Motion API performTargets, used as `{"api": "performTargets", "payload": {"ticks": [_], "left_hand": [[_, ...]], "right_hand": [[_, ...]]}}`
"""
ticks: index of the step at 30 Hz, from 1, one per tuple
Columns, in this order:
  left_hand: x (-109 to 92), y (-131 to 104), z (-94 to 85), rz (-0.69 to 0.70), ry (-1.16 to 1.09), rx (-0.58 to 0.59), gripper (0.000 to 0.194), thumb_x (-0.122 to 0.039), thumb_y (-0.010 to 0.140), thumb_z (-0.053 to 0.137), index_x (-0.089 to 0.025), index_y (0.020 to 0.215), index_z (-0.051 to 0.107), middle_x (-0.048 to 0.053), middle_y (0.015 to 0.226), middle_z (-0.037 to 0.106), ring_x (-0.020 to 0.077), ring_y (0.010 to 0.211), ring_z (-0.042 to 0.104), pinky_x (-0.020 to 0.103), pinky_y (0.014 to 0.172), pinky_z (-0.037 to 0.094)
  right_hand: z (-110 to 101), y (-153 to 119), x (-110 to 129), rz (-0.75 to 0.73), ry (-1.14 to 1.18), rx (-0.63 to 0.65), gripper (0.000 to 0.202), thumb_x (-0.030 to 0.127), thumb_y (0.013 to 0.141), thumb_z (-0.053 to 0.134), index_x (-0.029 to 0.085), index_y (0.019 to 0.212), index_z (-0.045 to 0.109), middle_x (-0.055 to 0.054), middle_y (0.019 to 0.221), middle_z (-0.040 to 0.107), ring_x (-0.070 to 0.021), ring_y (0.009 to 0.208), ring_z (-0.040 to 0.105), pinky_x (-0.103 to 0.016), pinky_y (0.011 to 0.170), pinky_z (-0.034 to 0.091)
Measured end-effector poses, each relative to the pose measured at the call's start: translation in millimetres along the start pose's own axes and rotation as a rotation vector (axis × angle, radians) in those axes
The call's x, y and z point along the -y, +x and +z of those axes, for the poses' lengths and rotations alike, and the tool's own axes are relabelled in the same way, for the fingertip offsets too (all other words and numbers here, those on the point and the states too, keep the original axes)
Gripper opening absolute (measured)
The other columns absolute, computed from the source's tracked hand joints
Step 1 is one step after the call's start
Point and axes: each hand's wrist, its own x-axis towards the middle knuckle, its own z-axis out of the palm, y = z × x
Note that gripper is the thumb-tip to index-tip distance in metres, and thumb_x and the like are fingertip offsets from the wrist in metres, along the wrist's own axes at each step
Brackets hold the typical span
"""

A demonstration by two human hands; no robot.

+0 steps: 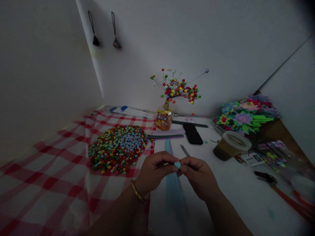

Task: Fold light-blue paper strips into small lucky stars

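Between the fingertips of both hands is a small light-blue folded paper star (177, 165). My left hand (154, 170), with a gold bangle at the wrist, pinches its left side. Thumb and forefinger of my right hand (198, 173) close on its right side. Beneath the hands lie light-blue paper strips (172, 186) on the white tabletop. Tweezers (184, 150) rest just beyond my right hand. To the left, a large heap of many-coloured paper stars (118, 149) spreads over the red-and-white checked cloth (66, 177).
A bottle (164, 117) holding wired stars stands at the back, near a black phone (192, 133). On the right are a lidded plastic tub (231, 146), bright fuzzy flowers (246, 114) and pliers (267, 177). Dark green strips (190, 123) lie by the wall.
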Motion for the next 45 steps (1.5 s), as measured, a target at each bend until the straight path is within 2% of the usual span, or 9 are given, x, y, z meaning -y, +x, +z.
{"api": "performTargets", "payload": {"ticks": [4, 9, 18, 24, 27, 32, 37, 41, 45], "left_hand": [[1, 0, 1.9, -0.042, -0.087, -0.012, 0.015, -0.022, 0.065, 0.078, -0.018, 0.08, 0.075, 0.003, 0.067, 0.065, 0.0122, 0.061, 0.059, 0.021, 0.053, 0.047], [3, 0, -0.2, 0.006, 0.035, 0.05, 0.015, -0.018, 0.068, 0.076, -0.018, 0.083, 0.075, 0.005, 0.07, 0.066, 0.0134, 0.066, 0.059, 0.024, 0.059, 0.047], [2, 0, -2.6, -0.007, 0.036, 0.1, 0.014, -0.02, 0.072, 0.073, -0.018, 0.085, 0.074, 0.004, 0.071, 0.066, 0.0134, 0.065, 0.06, 0.024, 0.058, 0.047], [4, 2, -0.6, -0.052, 0.157, 0.033, 0.014, -0.021, 0.072, 0.072, -0.019, 0.086, 0.074, 0.003, 0.074, 0.067, 0.0136, 0.068, 0.059, 0.024, 0.062, 0.047], [2, 3, 0.1, -0.067, 0.138, 0.008, 0.015, -0.023, 0.075, 0.069, -0.018, 0.088, 0.074, 0.003, 0.071, 0.066, 0.0133, 0.065, 0.058, 0.025, 0.06, 0.047], [-3, 4, -1.4, 0.004, 0.214, 0.054, 0.014, -0.019, 0.077, 0.066, -0.019, 0.087, 0.075, 0.003, 0.071, 0.063, 0.0134, 0.067, 0.057, 0.025, 0.064, 0.046], [-3, 2, 4.5, -0.135, 0.071, -0.027, 0.015, -0.023, 0.074, 0.068, -0.017, 0.087, 0.073, 0.003, 0.072, 0.063, 0.0131, 0.066, 0.056, 0.025, 0.061, 0.045], [-2, 2, 7.3, -0.249, -0.017, -0.157, 0.01, -0.024, 0.07, 0.07, -0.015, 0.071, 0.066, -0.002, 0.058, 0.057, 0.0109, 0.057, 0.052, 0.023, 0.056, 0.043], [-3, 3, 4.0, -0.283, 0.057, -0.121, 0.01, -0.023, 0.072, 0.067, -0.014, 0.069, 0.062, -0.001, 0.061, 0.057, 0.011, 0.059, 0.052, 0.023, 0.058, 0.042]], "right_hand": [[3, -3, 1, -0.033, -0.022, -0.011, 0.018, 0.036, 0.067, 0.075, 0.02, 0.068, 0.068, -0.001, 0.061, 0.064, -0.0142, 0.06, 0.055, -0.029, 0.061, 0.043], [2, -2, 0, -0.062, -0.117, -0.066, 0.019, 0.034, 0.068, 0.073, 0.019, 0.063, 0.062, 0.002, 0.057, 0.055, -0.0111, 0.054, 0.045, -0.025, 0.052, 0.037], [-4, 2, 2, 0.03, -0.033, 0.038, 0.02, 0.037, 0.067, 0.073, 0.018, 0.066, 0.067, 0.0, 0.057, 0.062, -0.0136, 0.057, 0.053, -0.03, 0.06, 0.041], [1, 4, -1, -0.142, -0.27, -0.118, 0.019, 0.034, 0.075, 0.065, 0.02, 0.064, 0.061, 0.004, 0.058, 0.053, -0.0119, 0.057, 0.046, -0.027, 0.056, 0.037], [4, 5, -4, -0.148, -0.209, -0.091, 0.02, 0.036, 0.079, 0.062, 0.02, 0.066, 0.062, 0.002, 0.061, 0.057, -0.013, 0.062, 0.05, -0.028, 0.061, 0.041], [3, 6, -5, -0.183, -0.206, -0.066, 0.019, 0.037, 0.078, 0.063, 0.02, 0.07, 0.064, 0.001, 0.066, 0.061, -0.0142, 0.066, 0.055, -0.029, 0.065, 0.045], [2, 5, -10, -0.292, -0.359, -0.147, 0.019, 0.038, 0.081, 0.06, 0.021, 0.074, 0.062, 0.001, 0.068, 0.06, -0.0145, 0.067, 0.054, -0.029, 0.064, 0.044], [7, 4, -12, -0.329, -0.491, -0.206, 0.021, 0.039, 0.083, 0.057, 0.021, 0.074, 0.062, 0.002, 0.066, 0.059, -0.0135, 0.062, 0.053, -0.026, 0.059, 0.043], [9, 4, -7, -0.37, -0.565, -0.217, 0.019, 0.037, 0.083, 0.055, 0.021, 0.079, 0.063, 0.0, 0.071, 0.062, -0.0145, 0.066, 0.056, -0.027, 0.062, 0.045]]}}
